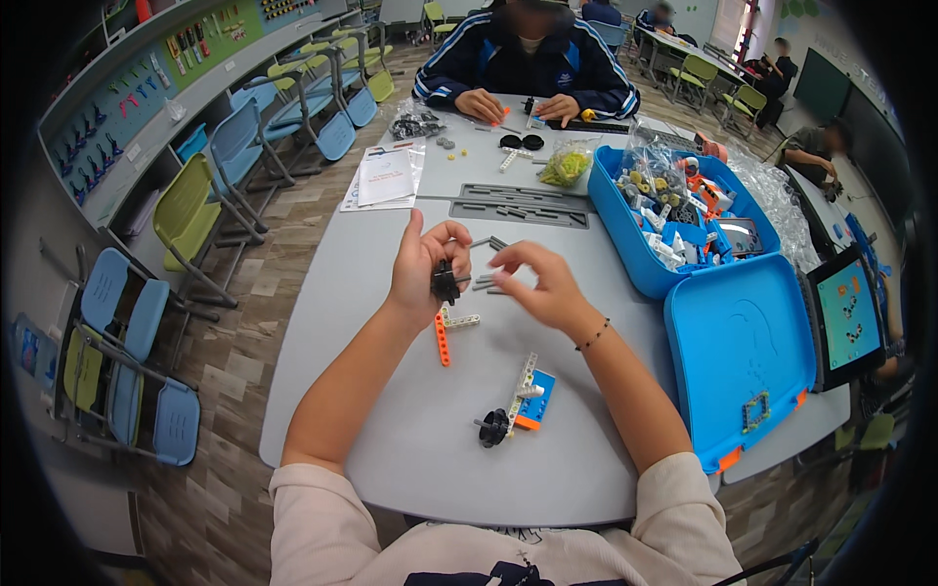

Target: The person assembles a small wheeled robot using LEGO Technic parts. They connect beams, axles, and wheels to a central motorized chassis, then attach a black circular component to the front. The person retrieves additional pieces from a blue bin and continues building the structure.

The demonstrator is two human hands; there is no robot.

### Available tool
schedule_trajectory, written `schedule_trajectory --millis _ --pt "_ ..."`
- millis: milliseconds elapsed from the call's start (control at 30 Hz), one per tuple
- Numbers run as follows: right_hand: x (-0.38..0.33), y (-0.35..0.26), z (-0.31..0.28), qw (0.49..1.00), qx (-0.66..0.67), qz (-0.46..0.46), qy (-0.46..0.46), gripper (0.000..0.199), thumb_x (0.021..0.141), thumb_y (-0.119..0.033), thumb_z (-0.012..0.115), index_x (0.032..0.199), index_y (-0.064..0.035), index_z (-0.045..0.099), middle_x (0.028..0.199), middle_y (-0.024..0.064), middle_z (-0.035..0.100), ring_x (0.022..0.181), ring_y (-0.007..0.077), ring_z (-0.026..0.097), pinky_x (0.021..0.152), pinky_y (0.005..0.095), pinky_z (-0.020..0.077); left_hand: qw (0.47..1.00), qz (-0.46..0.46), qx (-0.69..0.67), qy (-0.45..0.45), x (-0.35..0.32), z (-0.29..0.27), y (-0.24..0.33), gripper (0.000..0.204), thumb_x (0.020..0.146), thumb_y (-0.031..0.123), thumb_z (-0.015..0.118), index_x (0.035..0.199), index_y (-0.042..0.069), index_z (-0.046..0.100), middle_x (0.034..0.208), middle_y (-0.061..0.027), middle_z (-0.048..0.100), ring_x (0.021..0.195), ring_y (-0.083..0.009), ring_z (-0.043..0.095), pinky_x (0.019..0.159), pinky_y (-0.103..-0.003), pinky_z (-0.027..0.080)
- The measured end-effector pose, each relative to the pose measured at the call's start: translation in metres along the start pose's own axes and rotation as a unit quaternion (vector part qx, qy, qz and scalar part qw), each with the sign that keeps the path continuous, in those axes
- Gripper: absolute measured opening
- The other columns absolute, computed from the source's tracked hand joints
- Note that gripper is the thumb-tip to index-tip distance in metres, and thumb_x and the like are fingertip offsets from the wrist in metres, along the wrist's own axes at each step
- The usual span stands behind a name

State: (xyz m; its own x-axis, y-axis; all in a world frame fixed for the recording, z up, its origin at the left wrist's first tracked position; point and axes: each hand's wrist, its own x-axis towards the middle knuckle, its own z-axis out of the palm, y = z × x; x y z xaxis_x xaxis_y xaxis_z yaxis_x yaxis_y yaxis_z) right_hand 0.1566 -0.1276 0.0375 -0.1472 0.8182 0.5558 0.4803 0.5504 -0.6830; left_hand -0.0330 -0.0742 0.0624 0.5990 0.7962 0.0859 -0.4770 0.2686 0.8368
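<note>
My left hand (422,269) is shut on a small black wheel with a grey axle (447,282), held just above the grey table (391,430). My right hand (540,283) hovers beside it with fingers spread, holding nothing, over several loose grey pins (486,284). Below the left hand lie an orange beam (442,339) and a short white beam (461,320). Nearer to me sits a small assembly: a black wheel (493,428), a white beam and a blue-orange block (535,400).
An open blue parts case (625,234) full of pieces stands at the right, its lid (738,356) lying flat. A tablet (848,314) sits further right. A booklet (383,176) lies at the far left. Another person across the table handles parts. Chairs line the left.
</note>
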Motion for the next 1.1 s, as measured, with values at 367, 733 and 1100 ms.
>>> schedule_trajectory --millis 367,733,1100 --pt "-0.003 -0.087 -0.033 0.964 0.250 0.020 -0.088 0.014 0.093 -0.017 0.053 0.089 -0.0038 0.052 0.082 0.0040 0.055 0.071 0.0106 0.054 0.065 0.0240 0.0440 0.978 -0.021 -0.009 -0.206 -0.045 0.049 0.036 0.055 0.090 0.044 0.043 0.126 0.002 0.043 0.115 -0.0096 0.051 0.107 -0.0161 0.051 0.090 -0.030 0.041" --pt "-0.017 -0.126 -0.047 0.911 0.386 0.034 -0.145 0.018 0.091 -0.019 0.053 0.080 -0.0048 0.049 0.075 -0.0005 0.046 0.068 0.0055 0.043 0.059 0.0211 0.0364 0.965 0.025 0.039 -0.259 -0.081 0.077 0.053 0.061 0.074 0.018 0.072 0.125 -0.007 0.049 0.113 -0.0115 0.055 0.108 -0.0195 0.057 0.095 -0.032 0.045" --pt "-0.021 -0.130 -0.040 0.894 0.417 0.017 -0.163 0.023 0.089 -0.018 0.055 0.073 -0.0057 0.045 0.068 -0.0015 0.043 0.062 0.0078 0.036 0.056 0.0233 0.0312 0.950 0.113 0.104 -0.271 -0.096 0.082 0.049 0.052 0.075 0.014 0.067 0.119 -0.007 0.049 0.108 -0.0103 0.051 0.102 -0.0193 0.058 0.091 -0.033 0.047"
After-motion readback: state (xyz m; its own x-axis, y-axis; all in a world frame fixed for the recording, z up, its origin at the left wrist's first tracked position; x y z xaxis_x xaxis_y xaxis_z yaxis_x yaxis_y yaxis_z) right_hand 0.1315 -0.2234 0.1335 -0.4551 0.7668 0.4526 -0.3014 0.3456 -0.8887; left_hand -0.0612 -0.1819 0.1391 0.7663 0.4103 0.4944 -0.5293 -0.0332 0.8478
